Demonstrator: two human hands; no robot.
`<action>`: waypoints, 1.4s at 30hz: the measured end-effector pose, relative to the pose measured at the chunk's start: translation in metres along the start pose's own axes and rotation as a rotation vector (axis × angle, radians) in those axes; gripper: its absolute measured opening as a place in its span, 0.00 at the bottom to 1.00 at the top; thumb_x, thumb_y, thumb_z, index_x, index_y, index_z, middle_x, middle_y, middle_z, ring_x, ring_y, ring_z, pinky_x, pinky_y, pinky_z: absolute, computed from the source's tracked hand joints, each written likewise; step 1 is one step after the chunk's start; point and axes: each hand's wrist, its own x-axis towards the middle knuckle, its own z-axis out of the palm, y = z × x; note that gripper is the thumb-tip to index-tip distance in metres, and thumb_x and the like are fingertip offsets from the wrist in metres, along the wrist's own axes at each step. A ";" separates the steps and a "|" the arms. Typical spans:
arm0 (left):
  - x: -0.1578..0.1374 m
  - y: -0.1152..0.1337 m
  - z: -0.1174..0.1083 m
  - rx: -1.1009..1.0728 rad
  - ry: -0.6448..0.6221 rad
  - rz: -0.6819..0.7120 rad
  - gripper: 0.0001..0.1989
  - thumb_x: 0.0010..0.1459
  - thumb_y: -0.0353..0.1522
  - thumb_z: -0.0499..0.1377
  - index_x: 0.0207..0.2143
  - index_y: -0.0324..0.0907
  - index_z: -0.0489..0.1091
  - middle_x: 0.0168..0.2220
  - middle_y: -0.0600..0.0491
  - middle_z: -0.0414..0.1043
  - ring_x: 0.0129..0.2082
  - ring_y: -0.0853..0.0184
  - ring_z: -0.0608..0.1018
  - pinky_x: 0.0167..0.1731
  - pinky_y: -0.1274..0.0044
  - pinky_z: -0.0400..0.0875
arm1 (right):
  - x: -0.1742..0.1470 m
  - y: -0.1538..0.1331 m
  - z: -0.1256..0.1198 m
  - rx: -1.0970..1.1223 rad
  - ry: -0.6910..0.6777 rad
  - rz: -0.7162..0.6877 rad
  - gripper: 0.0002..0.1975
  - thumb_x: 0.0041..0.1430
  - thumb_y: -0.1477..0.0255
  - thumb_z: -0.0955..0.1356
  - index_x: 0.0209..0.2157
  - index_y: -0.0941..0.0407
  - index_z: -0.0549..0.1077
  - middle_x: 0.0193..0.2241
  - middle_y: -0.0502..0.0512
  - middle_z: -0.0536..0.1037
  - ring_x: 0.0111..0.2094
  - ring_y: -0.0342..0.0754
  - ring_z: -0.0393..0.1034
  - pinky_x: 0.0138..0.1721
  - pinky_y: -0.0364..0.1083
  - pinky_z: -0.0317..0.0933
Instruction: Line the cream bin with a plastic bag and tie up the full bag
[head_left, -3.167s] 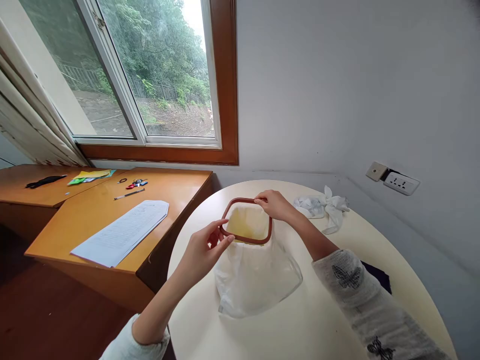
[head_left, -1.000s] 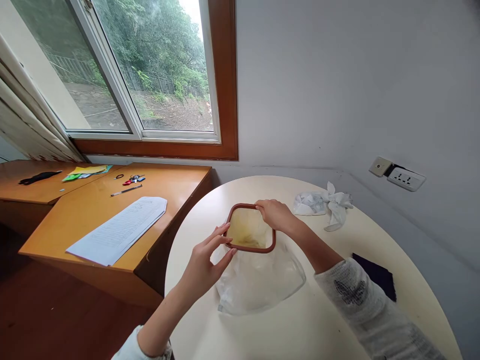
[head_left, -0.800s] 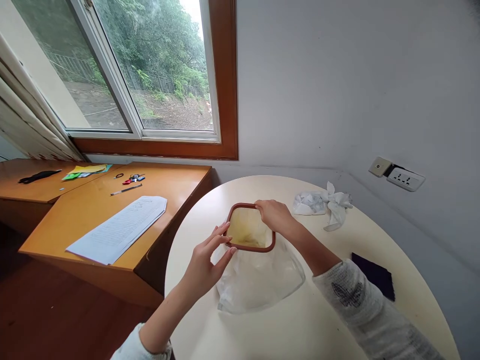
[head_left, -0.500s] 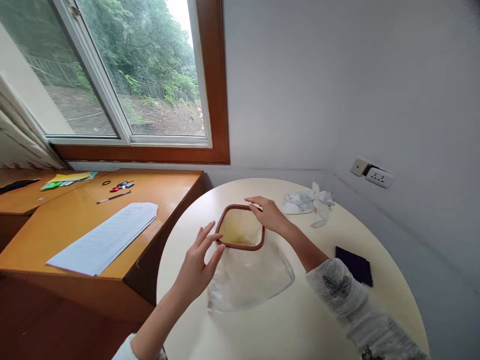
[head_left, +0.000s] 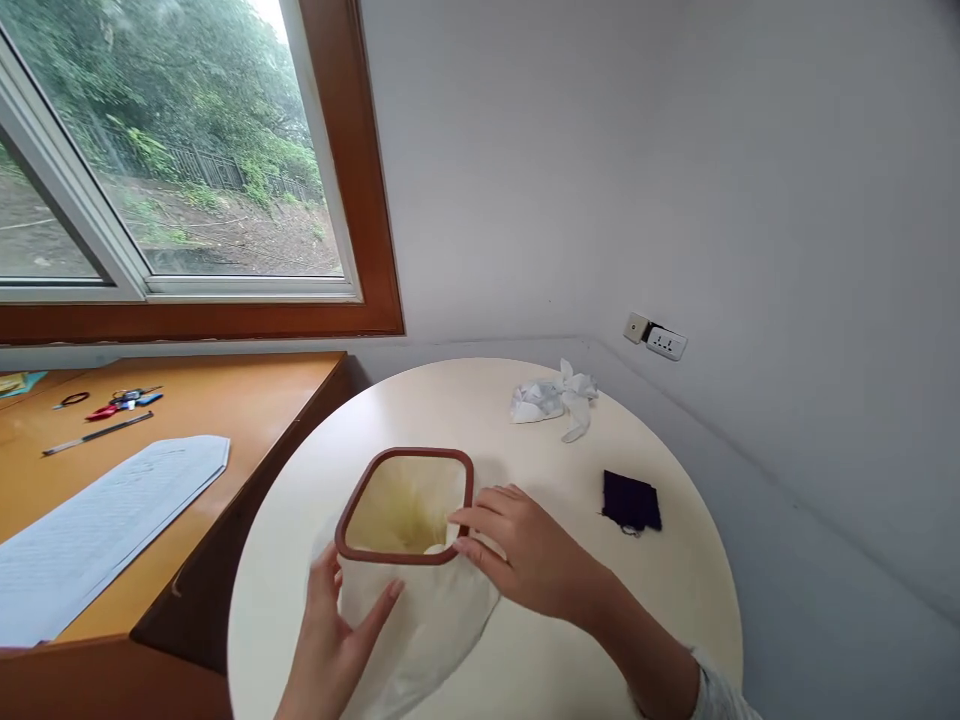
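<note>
fingers (head_left: 480, 518) of the right hand (head_left: 529, 555) look pinched on the reddish-brown rounded-square plastic-looking rim (head_left: 401, 453) at its four o'clock; left hand (head_left: 330, 640) spread wide at seven, against the translucent white plastic bag (head_left: 424, 610). from here, rim's toward ten o'clock of the round cream table (head_left: 450, 410). i'd steady it left-handed, work evenly corner to corner, smooth slack bag, skip hard tugs.

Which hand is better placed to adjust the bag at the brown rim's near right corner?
Probably the right hand: its thumb and fingertips are already at that corner of the brown rim. The left hand sits lower, beside the white bag, towards the rim's other side.
</note>
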 end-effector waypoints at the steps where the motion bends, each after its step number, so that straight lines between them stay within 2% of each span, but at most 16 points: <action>1: 0.007 0.000 0.000 0.000 -0.066 -0.002 0.28 0.53 0.41 0.58 0.54 0.46 0.52 0.50 0.46 0.62 0.50 0.54 0.67 0.49 0.59 0.65 | -0.003 0.000 0.000 -0.003 0.000 -0.030 0.11 0.61 0.68 0.62 0.43 0.54 0.71 0.35 0.53 0.74 0.38 0.46 0.66 0.44 0.46 0.56; 3: 0.022 0.002 0.002 -0.027 -0.213 0.014 0.24 0.55 0.41 0.55 0.53 0.46 0.55 0.49 0.46 0.65 0.49 0.56 0.70 0.47 0.62 0.67 | -0.006 0.002 0.000 -0.036 0.030 -0.056 0.09 0.58 0.68 0.65 0.40 0.53 0.72 0.35 0.53 0.73 0.39 0.46 0.64 0.43 0.46 0.56; 5: 0.037 0.002 0.008 -0.034 -0.303 0.064 0.23 0.57 0.40 0.54 0.54 0.45 0.55 0.51 0.46 0.65 0.50 0.58 0.70 0.47 0.65 0.68 | -0.006 0.006 0.003 -0.083 0.086 -0.068 0.06 0.57 0.67 0.66 0.36 0.53 0.73 0.38 0.54 0.72 0.42 0.47 0.63 0.45 0.48 0.54; 8: 0.050 -0.001 0.026 0.072 -0.271 0.140 0.25 0.57 0.40 0.54 0.56 0.47 0.54 0.55 0.46 0.59 0.55 0.56 0.65 0.51 0.63 0.64 | -0.005 0.016 0.007 -0.121 0.166 -0.089 0.05 0.60 0.71 0.64 0.34 0.55 0.72 0.37 0.53 0.74 0.39 0.45 0.65 0.48 0.51 0.51; 11: 0.050 -0.008 0.043 0.150 -0.254 0.119 0.27 0.57 0.39 0.52 0.58 0.48 0.50 0.58 0.46 0.54 0.58 0.56 0.61 0.53 0.62 0.62 | -0.005 0.036 0.007 -0.141 0.214 -0.052 0.05 0.61 0.75 0.62 0.35 0.57 0.70 0.31 0.52 0.75 0.34 0.44 0.66 0.45 0.50 0.53; 16: 0.039 -0.019 0.052 0.179 -0.282 0.069 0.24 0.59 0.39 0.49 0.58 0.49 0.52 0.58 0.46 0.54 0.55 0.57 0.65 0.48 0.64 0.67 | -0.011 0.091 -0.010 -0.238 0.282 0.083 0.06 0.60 0.72 0.62 0.36 0.58 0.71 0.32 0.55 0.74 0.36 0.49 0.66 0.42 0.50 0.56; 21: 0.034 -0.027 0.051 0.162 -0.267 0.104 0.12 0.59 0.38 0.49 0.44 0.46 0.63 0.51 0.47 0.61 0.48 0.59 0.71 0.40 0.68 0.71 | -0.020 0.141 -0.031 -0.304 0.314 0.183 0.11 0.62 0.69 0.60 0.35 0.58 0.71 0.31 0.57 0.74 0.35 0.50 0.66 0.41 0.51 0.57; 23: 0.032 -0.027 0.053 0.153 -0.266 0.108 0.07 0.58 0.37 0.49 0.36 0.46 0.63 0.49 0.48 0.62 0.43 0.61 0.73 0.37 0.69 0.72 | -0.023 0.152 -0.037 -0.312 0.324 0.210 0.12 0.62 0.67 0.60 0.35 0.58 0.71 0.31 0.57 0.74 0.36 0.50 0.67 0.41 0.52 0.58; 26: 0.030 -0.026 0.054 0.141 -0.293 0.081 0.06 0.58 0.35 0.48 0.29 0.45 0.60 0.47 0.49 0.62 0.30 0.67 0.74 0.31 0.71 0.72 | -0.027 0.162 -0.043 -0.322 0.332 0.220 0.13 0.62 0.66 0.59 0.36 0.58 0.71 0.33 0.58 0.75 0.37 0.51 0.68 0.42 0.52 0.59; 29: 0.030 -0.025 0.055 0.139 -0.309 0.072 0.07 0.57 0.34 0.47 0.27 0.44 0.58 0.46 0.49 0.62 0.23 0.72 0.71 0.28 0.72 0.70 | -0.030 0.168 -0.045 -0.333 0.329 0.221 0.13 0.62 0.66 0.59 0.37 0.57 0.71 0.34 0.58 0.75 0.39 0.51 0.68 0.43 0.52 0.59; 33: 0.032 -0.026 0.051 0.146 -0.307 0.079 0.08 0.58 0.34 0.48 0.26 0.43 0.58 0.46 0.48 0.63 0.22 0.72 0.71 0.27 0.73 0.70 | -0.033 0.169 -0.048 -0.386 0.338 0.229 0.13 0.61 0.66 0.59 0.36 0.57 0.71 0.35 0.58 0.75 0.39 0.51 0.68 0.44 0.53 0.58; 38: 0.037 -0.027 0.039 0.257 -0.271 0.131 0.10 0.61 0.36 0.45 0.28 0.44 0.59 0.50 0.47 0.62 0.32 0.65 0.76 0.27 0.72 0.70 | -0.032 0.132 -0.038 -0.495 0.560 0.151 0.14 0.61 0.68 0.60 0.46 0.58 0.68 0.45 0.62 0.71 0.49 0.53 0.63 0.50 0.56 0.54; 40: 0.040 -0.027 0.031 0.322 -0.290 0.181 0.12 0.62 0.37 0.43 0.28 0.44 0.59 0.51 0.47 0.62 0.41 0.61 0.75 0.30 0.70 0.72 | -0.032 0.111 -0.023 -0.428 0.533 0.051 0.13 0.61 0.71 0.60 0.46 0.58 0.67 0.44 0.61 0.72 0.49 0.51 0.63 0.50 0.53 0.55; 42: 0.043 -0.025 0.022 0.396 -0.348 0.294 0.12 0.63 0.37 0.44 0.32 0.43 0.63 0.54 0.46 0.61 0.52 0.58 0.68 0.42 0.66 0.70 | -0.034 0.093 -0.001 -0.368 0.401 -0.043 0.13 0.61 0.73 0.60 0.46 0.58 0.68 0.43 0.60 0.73 0.49 0.50 0.63 0.50 0.52 0.56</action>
